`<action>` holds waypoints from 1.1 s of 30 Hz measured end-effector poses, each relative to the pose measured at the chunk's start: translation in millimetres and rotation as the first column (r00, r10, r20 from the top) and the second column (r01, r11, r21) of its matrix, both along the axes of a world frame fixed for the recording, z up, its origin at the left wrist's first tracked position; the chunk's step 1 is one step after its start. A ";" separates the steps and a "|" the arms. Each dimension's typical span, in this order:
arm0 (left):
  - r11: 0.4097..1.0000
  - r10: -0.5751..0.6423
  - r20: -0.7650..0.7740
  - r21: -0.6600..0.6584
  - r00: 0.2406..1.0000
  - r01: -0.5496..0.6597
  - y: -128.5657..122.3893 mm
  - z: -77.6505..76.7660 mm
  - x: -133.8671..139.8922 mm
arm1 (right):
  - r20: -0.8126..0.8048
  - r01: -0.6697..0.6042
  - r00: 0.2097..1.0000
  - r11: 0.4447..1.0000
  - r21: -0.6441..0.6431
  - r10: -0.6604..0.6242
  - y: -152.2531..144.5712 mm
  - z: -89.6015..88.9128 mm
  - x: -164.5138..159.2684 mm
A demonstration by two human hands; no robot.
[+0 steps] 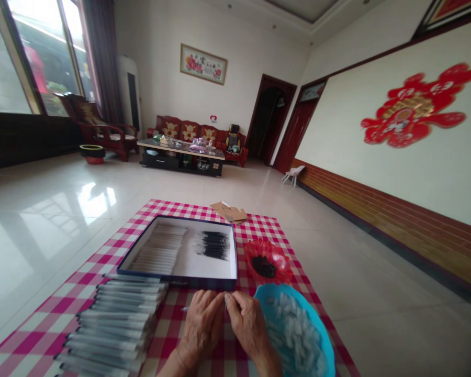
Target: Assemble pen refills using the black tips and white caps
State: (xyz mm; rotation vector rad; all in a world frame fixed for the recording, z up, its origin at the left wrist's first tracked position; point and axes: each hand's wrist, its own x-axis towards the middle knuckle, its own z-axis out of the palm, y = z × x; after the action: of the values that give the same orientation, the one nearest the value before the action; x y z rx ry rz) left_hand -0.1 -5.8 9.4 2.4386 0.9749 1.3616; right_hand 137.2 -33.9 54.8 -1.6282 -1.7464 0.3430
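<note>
Just in front of the shallow box, my left hand [202, 322] is closed around a pen, whose thin tip [185, 309] pokes out on the left. My right hand [249, 322] pinches at the other end, thumb and finger meeting those of the left; what it holds is hidden. Beside my left hand lies a pile of pens [113, 319] with clear barrels and dark ends. A blue bowl [327, 335] of small translucent caps [298, 330] stands by my right hand. Behind it, a red petal-rimmed bowl [253, 248] holds small black pieces [264, 266].
A dark-edged white box [190, 262] holds a row of pale, slim tubes [159, 248] and a cluster of black sticks [214, 245]. Folded brown cardboard [230, 211] lies at the far edge of the checked tablecloth [255, 222]. A low table [180, 162] and sofa stand across the room.
</note>
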 end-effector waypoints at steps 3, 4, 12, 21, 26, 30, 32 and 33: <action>1.000 0.003 0.000 -0.017 1.000 -0.003 -0.3 1.0 0.1 | -0.053 0.024 0.998 1.000 -0.018 -0.025 0.4 -1.4 -0.1; 1.000 0.006 -0.001 -0.019 1.000 -0.006 -0.4 1.1 0.3 | -0.082 0.026 0.996 0.999 -0.030 -0.029 0.2 -0.3 0.3; 1.000 0.015 0.014 -0.008 1.000 -0.015 -2.7 5.2 1.8 | -0.095 -0.048 0.995 0.998 -0.049 0.043 -0.9 4.7 4.1; 1.000 0.015 0.015 0.011 1.000 -0.015 0.8 2.1 1.7 | -0.049 0.030 0.998 1.000 0.002 -0.030 0.3 -1.3 -1.8; 0.998 0.009 0.031 0.056 0.999 -0.011 1.2 0.2 2.3 | -0.081 -0.040 0.996 0.999 -0.009 0.039 -2.7 7.7 1.3; 1.000 0.000 0.104 -0.031 0.995 0.003 2.5 -4.5 2.9 | -0.171 -0.058 0.984 0.998 -0.019 0.054 -3.9 12.7 -1.6; 0.987 0.054 0.255 -0.161 0.965 -0.012 5.0 -6.2 3.0 | -0.257 -0.078 0.964 0.995 -0.054 0.062 -5.2 14.8 -4.5; 0.969 0.096 0.344 -0.249 0.934 -0.008 6.7 -5.8 2.7 | -0.290 -0.087 0.955 0.993 -0.075 0.062 -6.1 15.5 -5.9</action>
State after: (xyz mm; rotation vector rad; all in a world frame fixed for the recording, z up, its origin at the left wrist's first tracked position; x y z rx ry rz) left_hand 2.6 0.9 3.5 1.9159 1.0467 1.5265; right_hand 131.3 -40.0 70.2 -1.4895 -1.5914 0.6665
